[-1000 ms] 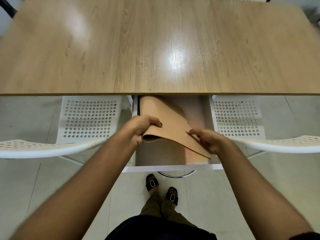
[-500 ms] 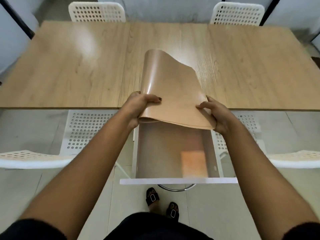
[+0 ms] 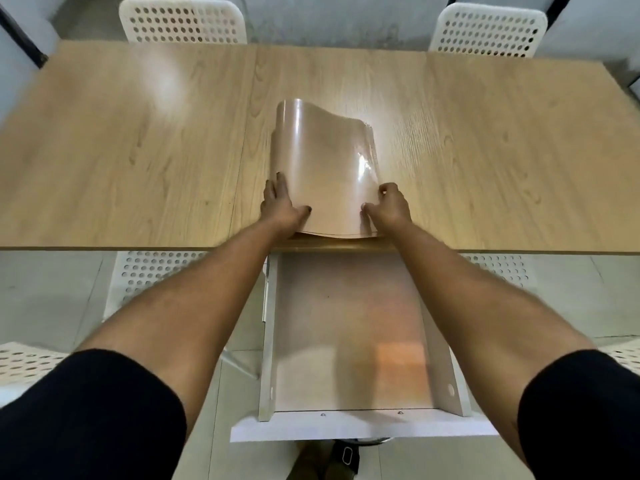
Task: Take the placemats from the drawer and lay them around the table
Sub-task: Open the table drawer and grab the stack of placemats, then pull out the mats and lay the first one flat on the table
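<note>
A tan, glossy stack of placemats [image 3: 327, 168] rests on the wooden table [image 3: 138, 150] near its front edge, its far end curled upward. My left hand [image 3: 280, 206] grips the stack's near left corner, thumb on top. My right hand [image 3: 389, 206] holds the near right corner. Below the table edge the white drawer [image 3: 346, 424] stands pulled out; its tan bottom shows with nothing on it.
Two white perforated chairs [image 3: 183, 20] [image 3: 488, 29] stand at the table's far side. Two more white chairs [image 3: 152, 275] [image 3: 498, 271] are tucked under the near edge, either side of the drawer. My feet show on the tiled floor [image 3: 52, 299] below.
Both hands lifted the placemats out of the drawer and forward onto the table, where the stack now rests. The view has tilted up to show the far chairs.
</note>
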